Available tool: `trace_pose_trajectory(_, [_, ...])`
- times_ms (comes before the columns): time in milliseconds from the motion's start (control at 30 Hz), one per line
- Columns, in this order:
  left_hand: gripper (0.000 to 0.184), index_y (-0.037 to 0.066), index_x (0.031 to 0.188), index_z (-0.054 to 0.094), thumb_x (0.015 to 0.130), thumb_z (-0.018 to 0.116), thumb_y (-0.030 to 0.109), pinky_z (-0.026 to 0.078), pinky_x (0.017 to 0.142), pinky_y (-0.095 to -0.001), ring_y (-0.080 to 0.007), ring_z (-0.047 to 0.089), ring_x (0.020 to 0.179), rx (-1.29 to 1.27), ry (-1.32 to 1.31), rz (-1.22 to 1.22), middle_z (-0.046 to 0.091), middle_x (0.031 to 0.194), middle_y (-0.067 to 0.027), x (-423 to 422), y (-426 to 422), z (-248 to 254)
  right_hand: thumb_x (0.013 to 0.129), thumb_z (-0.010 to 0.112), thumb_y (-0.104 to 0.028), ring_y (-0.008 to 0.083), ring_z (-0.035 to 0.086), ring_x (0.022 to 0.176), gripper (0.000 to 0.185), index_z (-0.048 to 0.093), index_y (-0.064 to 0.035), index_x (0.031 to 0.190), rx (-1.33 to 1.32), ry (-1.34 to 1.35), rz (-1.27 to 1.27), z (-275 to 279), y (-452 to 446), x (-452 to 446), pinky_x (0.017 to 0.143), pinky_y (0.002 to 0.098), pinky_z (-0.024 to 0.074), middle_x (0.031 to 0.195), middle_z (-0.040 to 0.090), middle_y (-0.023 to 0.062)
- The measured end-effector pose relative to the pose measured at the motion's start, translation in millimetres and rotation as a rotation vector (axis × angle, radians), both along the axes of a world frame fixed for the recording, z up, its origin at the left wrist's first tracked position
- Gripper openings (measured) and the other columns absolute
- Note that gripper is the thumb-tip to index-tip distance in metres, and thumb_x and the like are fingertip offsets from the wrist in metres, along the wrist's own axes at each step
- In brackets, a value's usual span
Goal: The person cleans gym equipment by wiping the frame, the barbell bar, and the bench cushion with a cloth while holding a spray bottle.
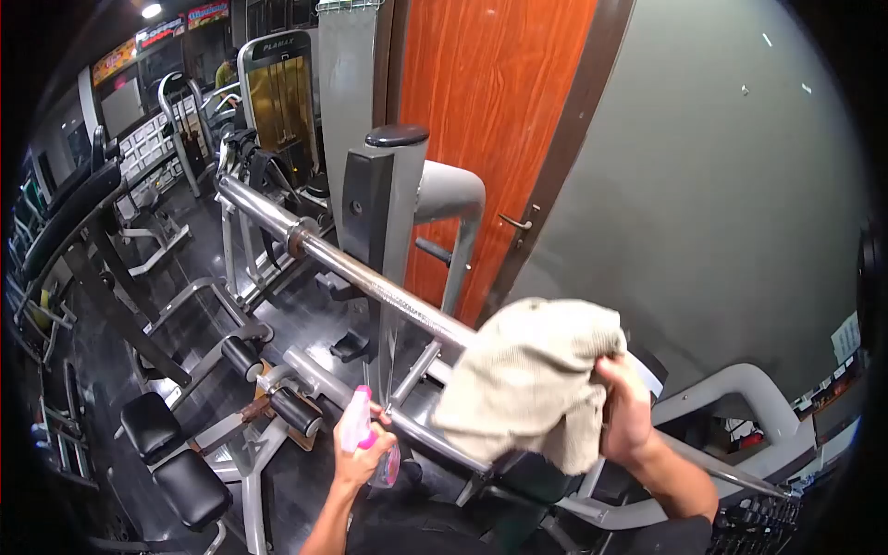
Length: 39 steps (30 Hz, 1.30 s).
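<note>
Through the head camera I have my left hand (363, 455) curled around the neck of a pink-topped spray bottle (386, 468), the fingers closed on it, low in front of the body. My right hand (631, 412) grips a beige ribbed cloth (523, 375) at its right edge, the thumb pressed on the fabric; the other fingers are mostly hidden, so I cannot tell how they lie. The cloth hangs bunched in front of the steel barbell (393, 294), covering part of it, and I cannot tell whether the two touch. The barbell slants past a grey rack upright (368, 208), its collar (300, 238) to the upper left. Behind stands an orange-brown wooden door (504, 102) with a lever handle (515, 222). At lower left I see black padded rollers (296, 412) on a frame.
</note>
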<state>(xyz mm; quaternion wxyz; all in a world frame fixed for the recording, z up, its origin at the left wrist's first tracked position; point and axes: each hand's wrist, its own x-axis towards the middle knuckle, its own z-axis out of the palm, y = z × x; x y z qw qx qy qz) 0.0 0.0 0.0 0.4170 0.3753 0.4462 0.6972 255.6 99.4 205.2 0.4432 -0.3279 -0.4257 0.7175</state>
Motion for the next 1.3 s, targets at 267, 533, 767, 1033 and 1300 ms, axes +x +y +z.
trace_pose_trajectory(267, [0.02, 0.002, 0.088, 0.054, 0.077, 0.07, 0.009, 0.042, 0.049, -0.0209, -0.0067, 0.052, 0.049, 0.008, 0.589, 0.256, 0.056, 0.062, -0.0032, 4.1, 11.6, 10.7, 0.082, 0.05, -0.012, 0.0261, 0.056, 0.106, 0.04, 0.048, -0.0001, 0.12, -0.305, 0.144, -0.112, -100.4, -90.4, 8.7, 0.097, 0.0401, 0.041, 0.116, 0.057, 0.0137])
trace_pose_trajectory(533, [0.013, 0.004, 0.079, 0.051, 0.085, 0.062, 0.008, 0.041, 0.042, -0.0216, -0.0062, 0.051, 0.045, -0.022, 0.312, 0.059, 0.051, 0.058, 0.0005, -13.8, 48.4, 22.7, 0.087, 0.044, -0.015, 0.0289, 0.053, 0.111, 0.038, 0.045, -0.0028, 0.123, -0.418, 0.388, -0.417, -210.0, -126.0, -37.8, 0.098, 0.0448, 0.0409, 0.122, 0.054, 0.0143])
trace_pose_trajectory(767, [0.014, 0.004, 0.079, 0.051, 0.085, 0.062, 0.01, 0.041, 0.042, -0.0215, -0.0059, 0.051, 0.045, 0.02, 0.433, 0.092, 0.052, 0.058, 0.0005, -31.3, 52.5, 11.4, 0.09, 0.042, -0.02, 0.024, 0.053, 0.11, 0.032, 0.047, -0.0095, 0.121, -0.315, 0.45, -0.54, -238.8, -106.2, -52.4, 0.097, 0.0417, 0.0412, 0.118, 0.055, 0.0079])
trace_pose_trajectory(1033, [0.012, 0.002, 0.083, 0.054, 0.082, 0.065, 0.008, 0.042, 0.046, -0.0247, -0.0086, 0.051, 0.05, 0.093, 0.438, 0.154, 0.053, 0.062, -0.0027, -25.2, 61.1, 21.9, 0.091, 0.053, -0.018, 0.0169, 0.055, 0.101, 0.033, 0.049, -0.0038, 0.121, 0.016, 0.064, -0.74, -251.9, -20.4, -105.0, 0.088, 0.0299, 0.0434, 0.108, 0.057, 0.0055])
trace_pose_trajectory(1300, [0.037, -0.002, 0.107, 0.05, 0.072, 0.065, 0.0, 0.046, 0.059, -0.0275, -0.0148, 0.054, 0.06, 0.063, 0.566, -0.049, 0.049, 0.086, -0.009, -24.3, 26.2, 32.3, 0.088, 0.049, -0.008, 0.0198, 0.057, 0.09, 0.038, 0.048, -0.006, 0.126, 0.615, -0.184, -0.569, -165.7, 118.8, -196.1, 0.079, 0.0307, 0.0446, 0.102, 0.059, 0.0118])
